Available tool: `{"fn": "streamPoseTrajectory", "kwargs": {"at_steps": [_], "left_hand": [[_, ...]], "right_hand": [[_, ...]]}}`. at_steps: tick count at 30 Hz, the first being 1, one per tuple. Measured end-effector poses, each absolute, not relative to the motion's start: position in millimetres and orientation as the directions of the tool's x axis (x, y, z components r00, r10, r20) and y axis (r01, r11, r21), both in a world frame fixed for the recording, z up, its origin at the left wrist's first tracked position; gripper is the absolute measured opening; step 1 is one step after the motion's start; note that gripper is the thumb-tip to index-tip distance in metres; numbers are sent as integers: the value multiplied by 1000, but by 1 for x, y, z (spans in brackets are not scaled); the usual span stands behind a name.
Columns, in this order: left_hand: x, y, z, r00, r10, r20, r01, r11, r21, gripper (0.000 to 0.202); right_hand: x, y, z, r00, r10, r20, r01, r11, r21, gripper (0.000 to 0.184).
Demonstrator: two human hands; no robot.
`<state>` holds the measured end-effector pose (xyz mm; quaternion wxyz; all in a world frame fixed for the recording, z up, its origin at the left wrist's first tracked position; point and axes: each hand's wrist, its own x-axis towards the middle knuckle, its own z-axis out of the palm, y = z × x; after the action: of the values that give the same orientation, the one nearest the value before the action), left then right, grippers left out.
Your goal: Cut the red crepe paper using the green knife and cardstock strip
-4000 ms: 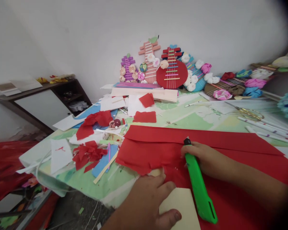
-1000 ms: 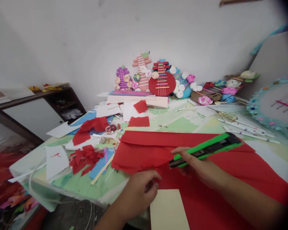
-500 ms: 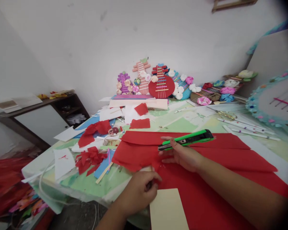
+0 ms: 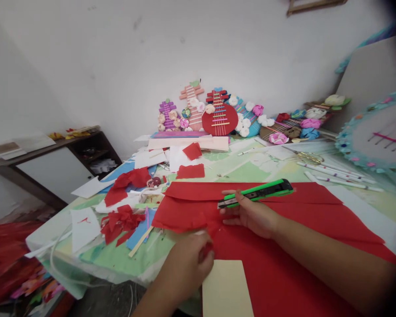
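In the head view my right hand (image 4: 251,215) is closed around a green and black utility knife (image 4: 257,193), its metal tip pointing left over the red paper (image 4: 277,259). Wide red sheets lie in folded layers beneath it. My left hand (image 4: 191,259) is curled in a pinch at the left edge of this paper, and a bit of red shows between thumb and fingers; its fingertips are partly hidden. Just below that hand lies a cream-coloured card (image 4: 229,288) on top of the red sheet.
Red scraps (image 4: 122,222), blue strips and white paper pieces litter the table's left side. Gold-handled scissors (image 4: 308,157) and several white pens (image 4: 336,171) lie at right. Decorated lute-shaped crafts (image 4: 219,119) lean on the wall. A low cabinet (image 4: 56,171) stands left.
My left hand has shifted slightly up and left and turned a little, with red now showing between its fingers. The right hand and utility knife stay nearly still. The view has shifted slightly.
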<state>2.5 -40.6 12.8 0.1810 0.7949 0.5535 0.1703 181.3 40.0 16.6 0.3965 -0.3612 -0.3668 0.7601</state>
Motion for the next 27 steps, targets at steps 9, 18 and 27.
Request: {"fn": "streamPoseTrajectory", "kwargs": {"at_steps": [9,18,27], "left_hand": [[39,-56,-13,494,738,461,788,-603,121,33],[35,-57,-19,516,731,446,778,-618,113,37],[34,-56,-17,543,735,407,763,-634,126,40]], "right_hand": [[202,31,12,-452,891,-52,192,40,-981,33],[209,31,-8,-388,918,-84,191,-8,-981,38],[207,36,-14,-425,904,-54,40,-41,-998,41]]}}
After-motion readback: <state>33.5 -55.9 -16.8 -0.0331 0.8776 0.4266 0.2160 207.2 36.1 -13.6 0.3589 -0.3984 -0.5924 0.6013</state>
